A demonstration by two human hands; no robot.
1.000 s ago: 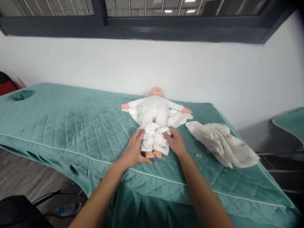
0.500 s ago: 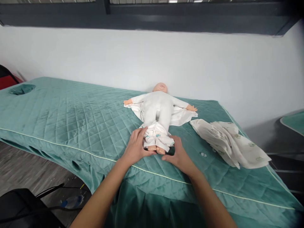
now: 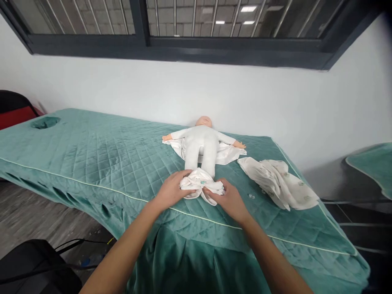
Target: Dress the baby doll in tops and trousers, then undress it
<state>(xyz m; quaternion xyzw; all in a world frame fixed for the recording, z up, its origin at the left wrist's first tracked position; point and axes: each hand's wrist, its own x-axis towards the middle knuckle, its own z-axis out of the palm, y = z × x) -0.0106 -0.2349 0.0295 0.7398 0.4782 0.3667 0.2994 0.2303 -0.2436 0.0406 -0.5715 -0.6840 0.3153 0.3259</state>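
Both hands' fingers [image 3: 181, 176] [image 3: 214, 197] clamped on bunched trousers [image 3: 200, 179] | doll's [image 3: 201, 136] feet hidden, apparently inside

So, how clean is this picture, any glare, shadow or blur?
Head view, top: small bright patches show in the window; head view, right: soft shadow on the wall past the bed; head view, lower left: the floor looks smeared; head view, centre: hands and the printed cloth they hold look fairly sharp.
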